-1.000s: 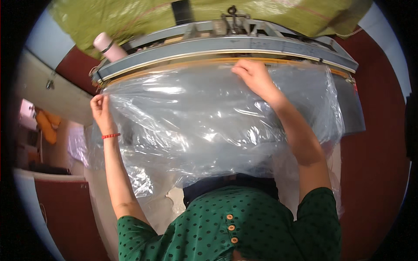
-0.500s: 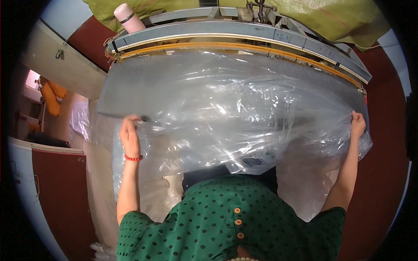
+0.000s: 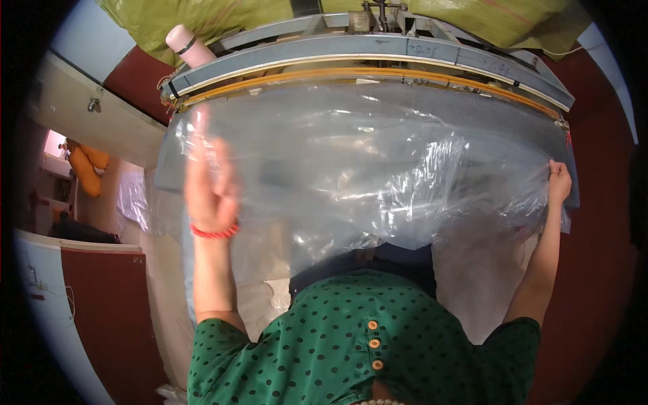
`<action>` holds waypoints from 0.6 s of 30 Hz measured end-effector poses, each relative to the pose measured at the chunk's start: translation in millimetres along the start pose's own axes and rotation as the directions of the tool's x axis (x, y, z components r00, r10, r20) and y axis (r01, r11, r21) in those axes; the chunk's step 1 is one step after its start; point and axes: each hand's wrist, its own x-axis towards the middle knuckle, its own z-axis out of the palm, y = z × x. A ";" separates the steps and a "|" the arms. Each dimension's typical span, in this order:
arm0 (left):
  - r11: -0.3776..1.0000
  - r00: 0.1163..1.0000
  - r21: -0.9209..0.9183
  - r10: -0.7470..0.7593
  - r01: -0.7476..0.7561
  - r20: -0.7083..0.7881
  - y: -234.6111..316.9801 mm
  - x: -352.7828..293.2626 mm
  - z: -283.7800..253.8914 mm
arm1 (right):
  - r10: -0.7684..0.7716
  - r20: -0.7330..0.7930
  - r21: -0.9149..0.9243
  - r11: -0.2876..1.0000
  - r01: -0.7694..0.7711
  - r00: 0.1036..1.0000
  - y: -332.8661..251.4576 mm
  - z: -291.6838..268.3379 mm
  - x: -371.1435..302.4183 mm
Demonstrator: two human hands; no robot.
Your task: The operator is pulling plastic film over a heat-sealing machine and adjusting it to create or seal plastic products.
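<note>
A wide sheet of clear plastic film [image 3: 324, 175] lies over a grey padded surface [image 3: 177, 152] and hangs over its near edge toward my lap. My left hand [image 3: 212, 196] is over the film's left part, blurred by motion, with its fingers stretched up and apart. A red bead bracelet [image 3: 214, 231] circles that wrist. At the far right, my right hand [image 3: 559, 182] pinches the film's edge, and creases run from it across the sheet. Whether my left palm touches the film I cannot tell.
Behind the surface runs a long grey metal frame [image 3: 324, 57] with an orange strip [image 3: 324, 73] along it. A pink bottle [image 3: 189, 46] leans at its left end. Green-yellow sacks [image 3: 486, 23] are piled beyond. An open door [image 3: 88, 101] stands at left.
My left hand has moved forward and its fingers have spread out over the film. The film's left side now reaches farther over the grey surface. My right hand keeps its pinch, slightly farther forward.
</note>
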 end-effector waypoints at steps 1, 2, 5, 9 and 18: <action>0.997 0.970 -0.023 0.076 -0.073 0.229 18.0 12.5 -3.4 | 0.008 0.001 0.010 1.000 -0.008 1.000 -2.0 0.9 0.2; 0.935 0.895 0.279 0.305 -0.218 -0.324 8.5 29.5 47.2 | 0.014 -0.008 -0.015 1.000 -0.014 1.000 -1.8 -1.3 -1.5; 0.580 0.950 0.805 0.166 0.125 -0.266 14.6 58.1 -101.7 | 0.023 -0.027 0.012 1.000 -0.023 0.999 -10.1 2.2 1.4; -0.088 0.971 0.987 0.211 0.134 -0.113 -23.4 71.8 -145.9 | 0.036 -0.019 0.031 0.999 -0.035 0.999 1.1 -1.1 -0.9; -0.408 0.873 0.901 0.373 -0.150 0.314 -63.5 116.2 -143.8 | 0.035 0.001 0.049 0.998 -0.035 0.999 30.4 -11.9 -8.8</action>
